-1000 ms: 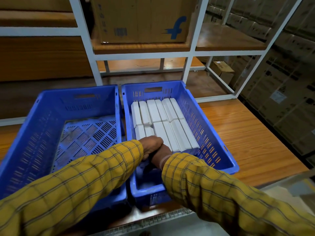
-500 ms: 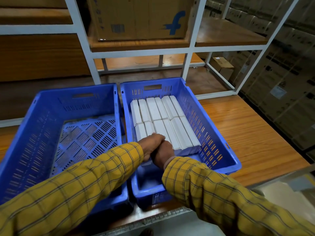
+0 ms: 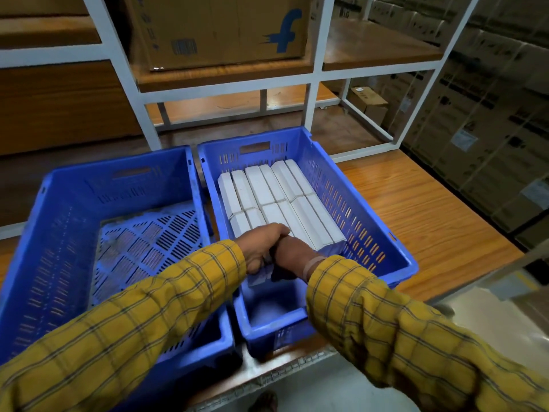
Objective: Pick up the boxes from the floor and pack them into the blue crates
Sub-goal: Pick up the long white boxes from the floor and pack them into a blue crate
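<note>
Two blue crates stand side by side on a wooden table. The left crate holds nothing. The right crate holds several white boxes packed in two rows. Both my hands are inside the right crate at the near end of the front row, pressed against each other. My left hand curls over the top of a white box whose pale end shows below my fingers. My right hand shows only its back; its fingers are hidden behind my left hand.
The near part of the right crate floor is bare. A white metal rack behind the crates carries a large cardboard carton. Stacked cartons fill the right side. Bare table top lies right of the crates.
My hands have stayed together at the same spot in the right crate. Only the view has shifted a little.
</note>
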{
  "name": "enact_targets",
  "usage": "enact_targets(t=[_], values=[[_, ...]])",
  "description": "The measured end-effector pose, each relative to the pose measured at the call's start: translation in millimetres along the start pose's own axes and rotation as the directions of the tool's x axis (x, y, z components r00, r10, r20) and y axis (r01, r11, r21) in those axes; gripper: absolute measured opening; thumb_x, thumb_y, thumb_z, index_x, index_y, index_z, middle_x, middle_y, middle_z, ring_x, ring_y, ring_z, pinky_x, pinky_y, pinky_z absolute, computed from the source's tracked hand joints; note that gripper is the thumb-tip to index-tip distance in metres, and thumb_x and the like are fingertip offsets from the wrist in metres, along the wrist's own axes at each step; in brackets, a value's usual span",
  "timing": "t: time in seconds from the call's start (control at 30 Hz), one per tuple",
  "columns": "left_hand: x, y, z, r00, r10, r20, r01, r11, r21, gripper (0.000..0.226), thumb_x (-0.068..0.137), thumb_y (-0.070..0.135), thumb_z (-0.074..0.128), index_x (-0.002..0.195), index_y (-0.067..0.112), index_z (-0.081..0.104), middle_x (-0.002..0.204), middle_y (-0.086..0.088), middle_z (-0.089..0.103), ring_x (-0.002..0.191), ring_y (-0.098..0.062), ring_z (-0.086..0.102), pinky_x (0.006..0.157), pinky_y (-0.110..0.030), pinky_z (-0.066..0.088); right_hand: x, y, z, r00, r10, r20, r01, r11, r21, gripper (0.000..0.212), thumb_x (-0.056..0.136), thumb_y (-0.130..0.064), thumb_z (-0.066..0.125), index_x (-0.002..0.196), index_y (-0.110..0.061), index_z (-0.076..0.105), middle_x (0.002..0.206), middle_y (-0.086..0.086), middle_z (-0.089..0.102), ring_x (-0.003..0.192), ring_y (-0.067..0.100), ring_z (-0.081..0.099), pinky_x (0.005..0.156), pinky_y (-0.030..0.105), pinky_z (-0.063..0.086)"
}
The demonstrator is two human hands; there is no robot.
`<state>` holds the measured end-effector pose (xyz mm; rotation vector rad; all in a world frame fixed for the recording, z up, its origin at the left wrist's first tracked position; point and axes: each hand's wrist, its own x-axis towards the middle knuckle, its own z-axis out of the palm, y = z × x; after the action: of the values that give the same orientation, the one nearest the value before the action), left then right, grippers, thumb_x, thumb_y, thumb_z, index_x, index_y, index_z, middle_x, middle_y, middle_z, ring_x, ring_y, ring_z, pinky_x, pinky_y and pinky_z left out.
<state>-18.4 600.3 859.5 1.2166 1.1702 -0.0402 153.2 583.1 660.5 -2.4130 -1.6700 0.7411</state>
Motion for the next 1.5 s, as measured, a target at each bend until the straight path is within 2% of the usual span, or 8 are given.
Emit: enact_targets(t=[0.07, 0.13, 0.23, 0.43, 0.63, 1.03, 1.23, 1.5], values=[[-5.1, 3.3, -4.5, 1.000, 0.002, 0.031, -0.003, 1.000, 0.026, 0.032, 0.098, 0.037, 0.057, 0.106, 0.006, 0.060, 0.080, -0.010, 0.057, 0.039, -0.018, 0.058, 0.041, -0.018, 0.045, -8.2, 11.0, -5.8, 0.998, -0.026, 0.051, 0.024, 0.999, 0.033, 0.053, 0.067, -0.050, 0.078, 0.117, -0.039, 0.062, 0.075, -0.017, 0.066, 0.070, 0.001, 0.065, 0.069, 0.029, 0.058], [-2.2, 1.5, -7.8, 0.995, -0.016, 0.102, 0.018, 1.000, -0.019, 0.054, 0.093, 0.041, 0.062, 0.133, 0.006, 0.055, 0.115, -0.018, 0.064, 0.088, -0.029, 0.072, 0.079, -0.034, 0.059, -77.9, -25.0, -60.9, 0.999, -0.039, 0.012, 0.038, 0.994, 0.098, 0.063, 0.068, -0.041, 0.084, 0.126, -0.037, 0.060, 0.084, -0.018, 0.071, 0.069, -0.002, 0.063, 0.068, 0.020, 0.048], [-0.9, -1.4, -10.3, 0.996, 0.041, 0.079, -0.047, 0.996, 0.080, 0.071, 0.096, 0.043, 0.062, 0.154, 0.012, 0.035, 0.165, -0.007, 0.025, 0.150, -0.031, 0.027, 0.123, -0.049, 0.024, -164.1, -54.0, -123.7, 0.992, -0.003, -0.128, 0.032, 0.975, 0.220, 0.061, 0.082, -0.008, 0.079, 0.138, -0.014, 0.057, 0.090, -0.006, 0.072, 0.067, 0.006, 0.060, 0.069, 0.014, 0.045], [-42.0, -1.2, 32.0, 0.940, 0.254, 0.229, -0.307, 0.923, 0.234, 0.059, 0.101, 0.034, 0.058, 0.154, 0.015, 0.038, 0.158, 0.007, 0.034, 0.133, -0.011, 0.042, 0.091, -0.015, 0.045, -266.2, -21.4, -138.5, 0.847, 0.186, -0.498, 0.104, 0.861, 0.498, 0.042, 0.089, -0.001, 0.074, 0.129, -0.012, 0.066, 0.096, 0.000, 0.075, 0.081, 0.004, 0.068, 0.079, 0.023, 0.055], [-94.7, -11.2, 137.2, 0.686, 0.471, 0.554, -0.718, 0.558, 0.415, 0.040, 0.100, 0.032, 0.060, 0.137, 0.017, 0.059, 0.139, 0.007, 0.058, 0.127, -0.008, 0.054, 0.100, -0.013, 0.040, -406.8, 5.7, -107.1, 0.680, 0.397, -0.616, 0.044, 0.817, 0.575, 0.032, 0.095, -0.012, 0.071, 0.127, -0.017, 0.068, 0.101, -0.001, 0.075, 0.094, 0.008, 0.071, 0.079, 0.019, 0.055], [-123.3, -237.2, 354.5, 0.562, -0.059, 0.825, -0.726, 0.443, 0.526, 0.049, 0.098, 0.032, 0.064, 0.142, 0.012, 0.055, 0.139, -0.006, 0.060, 0.122, -0.017, 0.058, 0.099, -0.030, 0.047, -723.8, 67.3, 195.9, 0.158, 0.987, 0.007, -0.224, 0.029, 0.974, 0.026, 0.090, -0.004, 0.072, 0.115, -0.010, 0.071, 0.090, 0.017, 0.073, 0.078, 0.022, 0.067, 0.076, 0.044, 0.059], [-101.9, -361.1, 412.6, 0.640, -0.286, 0.713, -0.639, 0.318, 0.701, 0.046, 0.099, 0.025, 0.064, 0.138, 0.003, 0.055, 0.138, -0.020, 0.058, 0.127, -0.035, 0.055, 0.109, -0.041, 0.045, -814.0, 21.8, 339.9, -0.096, 0.898, 0.429, -0.070, -0.436, 0.897, 0.026, 0.090, 0.003, 0.068, 0.116, 0.001, 0.067, 0.093, 0.024, 0.072, 0.077, 0.029, 0.064, 0.064, 0.033, 0.052], [-66.3, -453.3, 454.6, 0.625, -0.439, 0.645, -0.677, 0.105, 0.728, 0.045, 0.097, 0.024, 0.066, 0.136, 0.005, 0.057, 0.134, -0.019, 0.061, 0.123, -0.038, 0.058, 0.103, -0.044, 0.048, -803.5, -14.3, 436.2, -0.154, 0.702, 0.695, 0.027, -0.700, 0.714, 0.026, 0.083, -0.004, 0.068, 0.109, -0.010, 0.070, 0.097, 0.020, 0.076, 0.076, 0.028, 0.070, 0.072, 0.041, 0.060]])
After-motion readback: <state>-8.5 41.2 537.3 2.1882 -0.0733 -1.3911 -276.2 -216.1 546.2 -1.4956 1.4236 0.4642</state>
